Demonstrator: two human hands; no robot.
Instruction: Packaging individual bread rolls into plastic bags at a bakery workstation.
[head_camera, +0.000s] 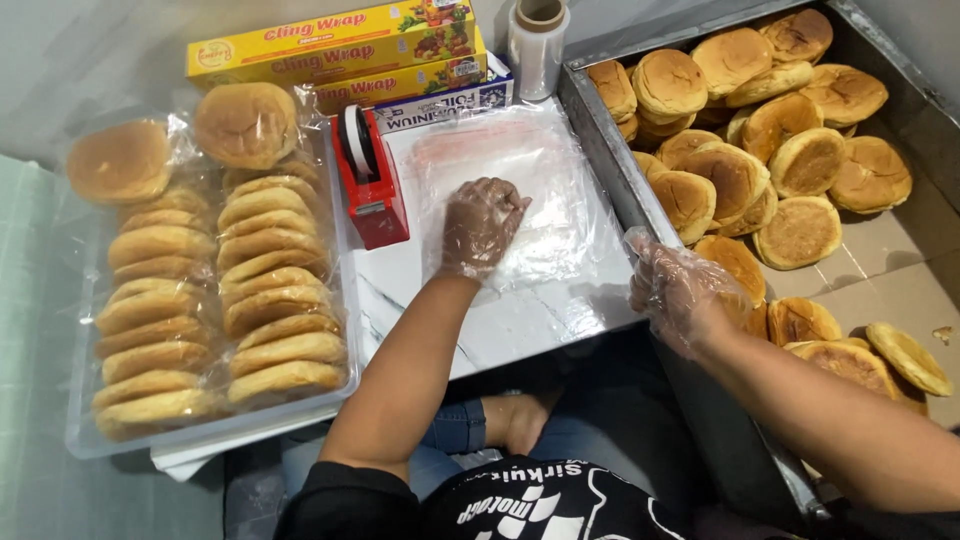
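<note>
Gloved, the left hand presses flat and spread on a clear plastic bag to pin it, while the right hand curls loosely around a bun.

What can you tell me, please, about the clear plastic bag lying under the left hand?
The plastic bag is thin, clear and glossy, with a faint reddish strip along its far edge. It lies flat and looks empty on the white board, between the red tape dispenser and the metal tray of buns. The gloved left hand presses palm-down on its near left part.
</note>
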